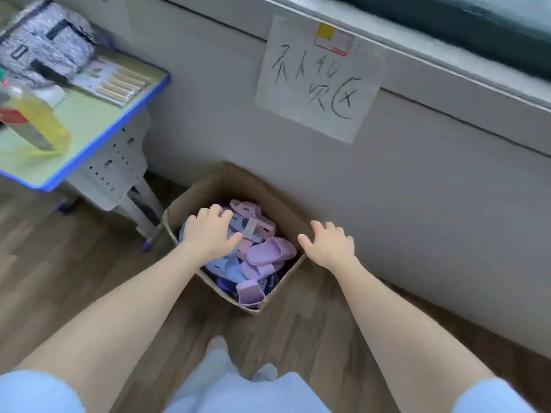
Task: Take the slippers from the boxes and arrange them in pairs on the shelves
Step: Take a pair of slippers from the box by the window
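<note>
Pale blue sleeves (35,391) frame the bottom edge, and both bare forearms reach forward over the wooden floor (59,263) toward an open cardboard box (190,201) standing against the grey wall. The left hand (210,231) is over the box's left half with fingers spread and only lightly bent, gripping nothing; whether it touches the pile below cannot be told. The right hand (329,244) is at the box's right rim, fingers splayed and holding nothing. Inside the box lie the slippers (269,251), a loose heap of lilac, pink and pale blue ones. On the left stands a blue-edged bench (89,120) carrying a yellow bottle (38,126) and a patterned bag (44,40). A handwritten paper sign (319,79) hangs on the wall above the box.
</note>
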